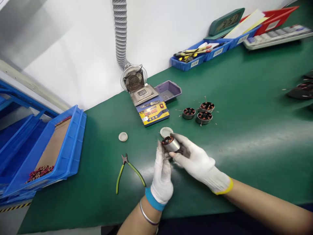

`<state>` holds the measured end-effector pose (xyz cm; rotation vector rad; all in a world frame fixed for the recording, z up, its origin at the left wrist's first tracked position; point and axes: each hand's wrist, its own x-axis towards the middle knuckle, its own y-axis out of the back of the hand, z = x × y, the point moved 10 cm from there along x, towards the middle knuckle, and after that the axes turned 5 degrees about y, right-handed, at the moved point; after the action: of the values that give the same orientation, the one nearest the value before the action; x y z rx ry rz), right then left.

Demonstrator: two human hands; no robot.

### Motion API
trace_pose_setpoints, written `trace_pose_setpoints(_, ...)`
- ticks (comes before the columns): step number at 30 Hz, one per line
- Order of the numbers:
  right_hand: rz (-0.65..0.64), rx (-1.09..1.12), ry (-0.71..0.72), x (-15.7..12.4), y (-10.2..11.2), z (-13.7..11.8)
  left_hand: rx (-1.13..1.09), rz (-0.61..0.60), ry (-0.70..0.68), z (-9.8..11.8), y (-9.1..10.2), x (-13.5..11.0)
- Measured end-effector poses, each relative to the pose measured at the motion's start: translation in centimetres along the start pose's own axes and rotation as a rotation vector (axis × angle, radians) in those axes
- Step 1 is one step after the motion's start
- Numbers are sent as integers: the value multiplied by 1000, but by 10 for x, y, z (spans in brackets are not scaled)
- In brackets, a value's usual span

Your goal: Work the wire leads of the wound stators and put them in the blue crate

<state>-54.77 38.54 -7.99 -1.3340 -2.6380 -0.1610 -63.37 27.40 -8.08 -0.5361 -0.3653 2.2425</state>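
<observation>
Green-matted workbench [244,137] stretches right across, backed by a plain white wall [73,49] — even light, soft glare on the mat. Blue shelving [14,107] at left, grey floor [8,223] below.

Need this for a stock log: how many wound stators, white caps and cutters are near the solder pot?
Wound stators: 4, one in the right hand, three on the mat
White caps: 2
Green-handled cutters: 1
Total: 7
</observation>
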Motion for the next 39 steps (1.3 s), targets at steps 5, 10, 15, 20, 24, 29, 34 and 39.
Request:
trace_pose_setpoints(5,-71,410,-198,-8,15,8,84,83,-113,13,7,3)
trace_pose_setpoints(10,-122,576,-318,-26,7,6,91,49,-60,7,1,13)
trace_pose_setpoints(15,-229,524,-373,-32,-9,4,170,5,-178,20,-3,16)
trace_pose_setpoints(20,-234,373,-386,-38,-2,8,286,42,-246,37,3,14)
trace_pose_setpoints(24,-181,194,-344,-23,18,9,89,81,-163,29,13,20)
trace_pose_setpoints(29,-69,-110,-204,27,48,1,-229,233,32,5,34,37)
trace_pose_setpoints(34,-60,-711,-175,65,57,-7,-212,238,70,3,35,49)
trace_pose_setpoints(39,-157,-1027,-251,72,53,-1,-142,222,25,2,35,50)
